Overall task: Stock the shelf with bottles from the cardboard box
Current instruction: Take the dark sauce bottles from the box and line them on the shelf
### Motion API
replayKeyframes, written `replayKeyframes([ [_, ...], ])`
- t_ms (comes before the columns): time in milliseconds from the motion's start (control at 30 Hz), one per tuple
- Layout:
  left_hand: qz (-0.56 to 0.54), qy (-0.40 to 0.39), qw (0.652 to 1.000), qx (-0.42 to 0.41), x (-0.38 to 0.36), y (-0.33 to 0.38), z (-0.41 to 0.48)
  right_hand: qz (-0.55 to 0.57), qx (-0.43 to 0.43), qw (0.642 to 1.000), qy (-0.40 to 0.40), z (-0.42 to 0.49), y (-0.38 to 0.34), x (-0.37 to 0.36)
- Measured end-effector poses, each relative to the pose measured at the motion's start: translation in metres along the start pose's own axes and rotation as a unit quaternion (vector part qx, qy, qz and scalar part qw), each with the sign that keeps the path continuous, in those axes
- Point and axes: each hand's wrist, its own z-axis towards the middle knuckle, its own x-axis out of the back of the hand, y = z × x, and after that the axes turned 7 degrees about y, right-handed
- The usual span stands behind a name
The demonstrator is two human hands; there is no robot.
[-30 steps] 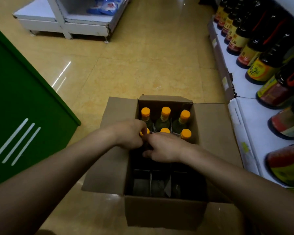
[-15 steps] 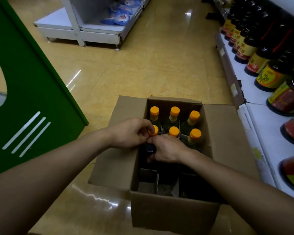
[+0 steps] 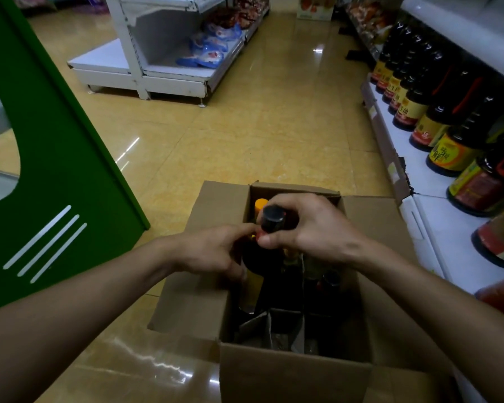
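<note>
Clamping right grip (image 3: 312, 228) round neck of upright bottle (image 3: 272, 216), half out of box (image 3: 288, 373); touching it with left grip (image 3: 213, 251), clasp unclear. Likely needing a rightward carry to shelf (image 3: 442, 237), nearer right grip.

the cardboard box (image 3: 288, 373) sits on the floor with its flaps open, just beside the white shelf (image 3: 445, 228). a dark bottle (image 3: 272, 219) with a black cap stands upright, partly above the box's rim, the right hand (image 3: 317, 231) gripping its neck and the left hand (image 3: 216, 251) on its shoulder. an orange-capped bottle (image 3: 261, 203) stands in the far left corner.
</note>
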Motion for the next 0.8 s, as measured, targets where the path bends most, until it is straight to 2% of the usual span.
replayKeyframes([
  [100,-0.069,-0.002,0.998,-0.003,0.0,0.001,-0.004,0.105,0.02,0.993,0.048,-0.001,-0.011,0.017],
  [267,-0.112,0.019,0.994,0.0,-0.004,0.006,-0.009,0.235,0.05,0.966,0.093,0.001,-0.027,0.033],
  [433,-0.166,0.033,0.985,-0.019,-0.011,0.014,-0.01,0.306,0.071,0.946,0.082,0.004,-0.034,0.042],
  [600,-0.245,0.011,0.969,-0.035,-0.016,0.028,-0.014,0.368,0.084,0.922,0.09,0.009,-0.032,0.049],
  [800,-0.308,0.004,0.95,-0.042,-0.026,0.036,-0.01,0.444,0.095,0.889,0.062,0.01,-0.03,0.056],
])
